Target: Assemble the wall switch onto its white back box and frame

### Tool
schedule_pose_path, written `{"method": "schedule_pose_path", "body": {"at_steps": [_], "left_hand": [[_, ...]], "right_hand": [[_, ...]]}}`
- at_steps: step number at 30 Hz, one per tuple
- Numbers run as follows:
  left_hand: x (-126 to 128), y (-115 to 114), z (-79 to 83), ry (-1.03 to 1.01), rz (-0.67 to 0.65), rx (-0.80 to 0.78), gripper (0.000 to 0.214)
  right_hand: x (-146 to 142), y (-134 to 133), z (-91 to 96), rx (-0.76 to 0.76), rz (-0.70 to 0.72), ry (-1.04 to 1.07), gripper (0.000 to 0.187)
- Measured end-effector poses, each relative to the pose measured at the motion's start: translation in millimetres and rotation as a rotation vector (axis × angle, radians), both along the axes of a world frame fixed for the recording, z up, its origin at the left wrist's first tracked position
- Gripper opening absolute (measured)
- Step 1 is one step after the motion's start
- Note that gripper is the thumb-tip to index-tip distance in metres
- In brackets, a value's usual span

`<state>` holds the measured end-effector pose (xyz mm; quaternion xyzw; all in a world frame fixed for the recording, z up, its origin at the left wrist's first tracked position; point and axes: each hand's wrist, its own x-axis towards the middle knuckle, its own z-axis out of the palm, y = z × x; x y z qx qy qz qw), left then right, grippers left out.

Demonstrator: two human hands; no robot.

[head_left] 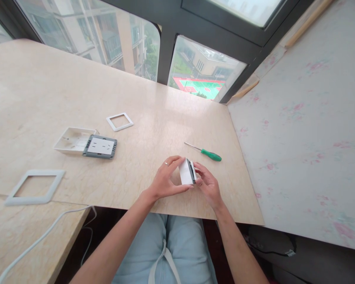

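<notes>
Near the table's front edge, both hands hold a small wall socket assembly point(185, 172), a white box with a dark grey frame along one side. My left hand point(165, 178) grips the white box between thumb and fingers. On the other side, the fingers of my right hand point(207, 184) press against the white face beside the grey frame. The socket's front is turned away to the right and cannot be made out. Just beyond my right hand lies a screwdriver point(210, 154) with a green handle, its tip pointing left.
To the left, a socket panel point(100, 146) with a grey frame leans on an open white back box point(72, 138). Two white cover frames point(118, 128) point(59, 177) lie apart. A white cable point(47, 230) crosses the table's lower left. Windows point(207, 67) stand behind; a floral wall point(307, 130) bounds the right.
</notes>
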<state>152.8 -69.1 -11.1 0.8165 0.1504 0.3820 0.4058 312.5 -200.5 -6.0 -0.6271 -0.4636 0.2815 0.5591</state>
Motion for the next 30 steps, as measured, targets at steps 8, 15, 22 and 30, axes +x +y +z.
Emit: {"method": "schedule_pose_path", "body": {"at_steps": [8,15,22,30], "left_hand": [[0,0,-2.6,-0.024,0.026,0.05,0.083],[-5,2,0.8,-0.063,0.031,0.048,0.082],[-18,3,-0.1,-0.036,0.023,0.007,0.078],[-24,2,-1.1,-0.023,0.027,-0.025,0.073]], "right_hand": [[1,1,0.1,0.033,0.026,0.019,0.041],[0,-3,6.0,-0.074,0.071,-0.073,0.04],[-8,-4,12.9,-0.115,0.14,-0.336,0.047],[-11,-2,10.0,-0.107,0.172,-0.483,0.05]]}}
